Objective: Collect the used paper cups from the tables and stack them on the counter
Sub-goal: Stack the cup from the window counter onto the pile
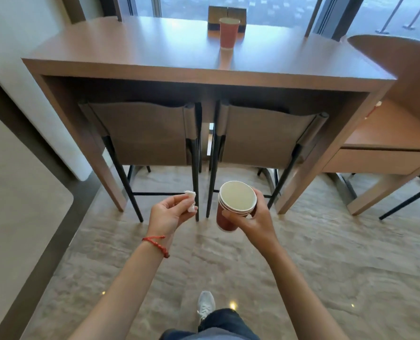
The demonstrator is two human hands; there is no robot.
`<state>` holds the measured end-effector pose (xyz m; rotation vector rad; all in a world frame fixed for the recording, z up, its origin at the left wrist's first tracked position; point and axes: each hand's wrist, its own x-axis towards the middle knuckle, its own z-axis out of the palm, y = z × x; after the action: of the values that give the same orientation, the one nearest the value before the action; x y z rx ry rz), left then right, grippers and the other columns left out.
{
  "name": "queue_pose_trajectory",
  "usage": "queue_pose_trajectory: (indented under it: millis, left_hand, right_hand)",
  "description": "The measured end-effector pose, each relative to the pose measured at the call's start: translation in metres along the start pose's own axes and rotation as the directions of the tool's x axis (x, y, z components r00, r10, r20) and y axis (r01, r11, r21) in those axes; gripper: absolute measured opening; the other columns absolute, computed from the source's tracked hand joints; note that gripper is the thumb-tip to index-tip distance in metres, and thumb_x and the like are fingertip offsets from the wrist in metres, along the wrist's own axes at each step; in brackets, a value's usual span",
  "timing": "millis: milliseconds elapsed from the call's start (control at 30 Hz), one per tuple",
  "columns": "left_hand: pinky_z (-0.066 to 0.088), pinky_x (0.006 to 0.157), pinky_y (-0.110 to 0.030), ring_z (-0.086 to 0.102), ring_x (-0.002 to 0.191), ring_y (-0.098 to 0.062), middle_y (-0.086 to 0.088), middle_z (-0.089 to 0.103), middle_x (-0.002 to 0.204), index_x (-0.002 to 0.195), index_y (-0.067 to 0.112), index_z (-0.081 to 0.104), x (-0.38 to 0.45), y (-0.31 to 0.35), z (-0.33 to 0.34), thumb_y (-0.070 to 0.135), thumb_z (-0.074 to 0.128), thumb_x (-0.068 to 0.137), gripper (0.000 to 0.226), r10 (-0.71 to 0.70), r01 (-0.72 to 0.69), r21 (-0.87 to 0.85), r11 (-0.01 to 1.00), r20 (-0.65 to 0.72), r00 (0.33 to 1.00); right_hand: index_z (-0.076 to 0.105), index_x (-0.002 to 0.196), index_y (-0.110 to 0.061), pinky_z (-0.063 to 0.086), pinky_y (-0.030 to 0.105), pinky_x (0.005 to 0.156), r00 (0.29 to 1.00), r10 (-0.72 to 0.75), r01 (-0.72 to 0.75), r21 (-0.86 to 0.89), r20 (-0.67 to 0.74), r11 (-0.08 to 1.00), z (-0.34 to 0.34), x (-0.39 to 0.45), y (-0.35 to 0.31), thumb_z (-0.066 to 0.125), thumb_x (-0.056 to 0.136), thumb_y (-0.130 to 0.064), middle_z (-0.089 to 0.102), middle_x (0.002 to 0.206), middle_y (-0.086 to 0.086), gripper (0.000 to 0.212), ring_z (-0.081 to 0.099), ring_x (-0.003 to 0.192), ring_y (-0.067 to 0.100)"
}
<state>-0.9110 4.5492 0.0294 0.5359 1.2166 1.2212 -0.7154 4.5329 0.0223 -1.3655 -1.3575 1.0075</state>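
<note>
Gripping nested cup stack [233, 207] in right hand [250, 217]; left hand [169, 212] pinching tissue [191, 201]. Lone cup [229, 33] at 12 o'clock on tabletop [130, 50] looking light, crushable; best taking by mid-wall.

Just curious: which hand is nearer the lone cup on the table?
Right. The right hand, holding stacked cups, sits almost directly below the lone cup; the left hand, pinching a tissue, is farther left.

- Long brown wooden table [155, 52] by the window: upright red paper cup [228, 33] on top, just before a brown cardboard stand [227, 12].
- Beige marbled floor [326, 253] beneath, carrying two tan chairs [145, 133].
</note>
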Motion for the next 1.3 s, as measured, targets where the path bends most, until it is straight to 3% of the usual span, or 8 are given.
queue_pose_trajectory:
  millis: [167, 400, 600, 800, 1033, 1167, 1300]
  left_hand:
    - [0.054, 0.057, -0.019, 0.070, 0.066, -0.013, -0.002, 0.072, 0.067, 0.082, 0.008, 0.069, 0.060, 0.048, 0.032, 0.008, 0.069, 0.075, 0.008, 0.052, -0.051, -0.013, 0.999, 0.032, 0.998]
    - [0.054, 0.061, -0.019, 0.070, 0.073, -0.014, 0.000, 0.072, 0.074, 0.079, 0.013, 0.072, 0.131, 0.113, 0.072, 0.013, 0.069, 0.074, 0.006, 0.157, -0.158, -0.003, 0.987, 0.096, 0.983]
    - [0.055, 0.067, -0.021, 0.070, 0.078, -0.016, 0.001, 0.073, 0.075, 0.076, 0.016, 0.074, 0.207, 0.182, 0.107, 0.024, 0.074, 0.060, 0.018, 0.246, -0.245, -0.032, 0.969, 0.224, 0.943]
    - [0.056, 0.065, -0.023, 0.070, 0.075, -0.017, 0.001, 0.073, 0.079, 0.075, 0.014, 0.073, 0.276, 0.244, 0.141, 0.021, 0.074, 0.057, 0.020, 0.304, -0.295, -0.078, 0.952, 0.286, 0.908]
    - [0.056, 0.062, -0.023, 0.069, 0.070, -0.018, -0.001, 0.072, 0.071, 0.074, 0.011, 0.073, 0.335, 0.281, 0.180, 0.017, 0.074, 0.060, 0.015, 0.319, -0.310, -0.080, 0.947, 0.289, 0.902]
    - [0.057, 0.066, -0.024, 0.068, 0.076, -0.020, -0.006, 0.069, 0.082, 0.079, 0.009, 0.070, 0.365, 0.291, 0.199, 0.014, 0.071, 0.069, 0.011, 0.355, -0.351, -0.063, 0.934, 0.255, 0.899]
    - [0.056, 0.062, -0.023, 0.069, 0.071, -0.018, -0.009, 0.068, 0.083, 0.081, 0.006, 0.069, 0.388, 0.295, 0.218, 0.009, 0.069, 0.074, 0.008, 0.367, -0.359, -0.081, 0.930, 0.216, 0.905]
  right_hand:
    - [0.044, 0.112, -0.036, 0.044, 0.005, 0.078, 0.998, -0.058, 0.059, -0.004, 0.031, 0.998, -0.004, 0.083, -0.018, 0.083, 0.063, -0.026, 0.058, 0.102, -0.034, 0.062, 0.055, 0.099, -0.011]
    - [0.044, 0.113, -0.038, 0.046, 0.008, 0.077, 0.996, -0.088, 0.087, 0.038, 0.025, 0.995, -0.010, 0.184, -0.051, 0.084, 0.058, -0.038, 0.057, 0.109, -0.015, 0.068, 0.055, 0.102, -0.008]
    - [0.048, 0.112, -0.036, 0.049, 0.012, 0.076, 0.991, -0.133, 0.135, 0.078, -0.029, 0.988, -0.008, 0.276, -0.087, 0.084, 0.059, -0.029, 0.062, 0.107, -0.010, 0.065, 0.061, 0.098, -0.003]
    - [0.051, 0.109, -0.034, 0.048, 0.010, 0.074, 0.976, -0.194, 0.203, 0.092, -0.094, 0.975, -0.004, 0.354, -0.127, 0.079, 0.056, -0.035, 0.063, 0.106, -0.009, 0.060, 0.062, 0.094, -0.004]
    - [0.050, 0.113, -0.022, 0.048, 0.009, 0.069, 0.959, -0.235, 0.249, 0.075, -0.155, 0.966, -0.013, 0.431, -0.152, 0.078, 0.054, -0.034, 0.062, 0.102, -0.008, 0.066, 0.061, 0.087, -0.010]
    - [0.049, 0.104, -0.035, 0.047, 0.007, 0.068, 0.947, -0.282, 0.289, 0.028, -0.154, 0.957, -0.023, 0.477, -0.158, 0.080, 0.064, -0.023, 0.060, 0.100, -0.015, 0.052, 0.059, 0.085, -0.015]
    - [0.053, 0.106, -0.030, 0.048, 0.008, 0.069, 0.935, -0.314, 0.328, 0.066, -0.162, 0.942, -0.039, 0.526, -0.165, 0.078, 0.071, -0.014, 0.063, 0.099, -0.015, 0.046, 0.061, 0.086, -0.011]
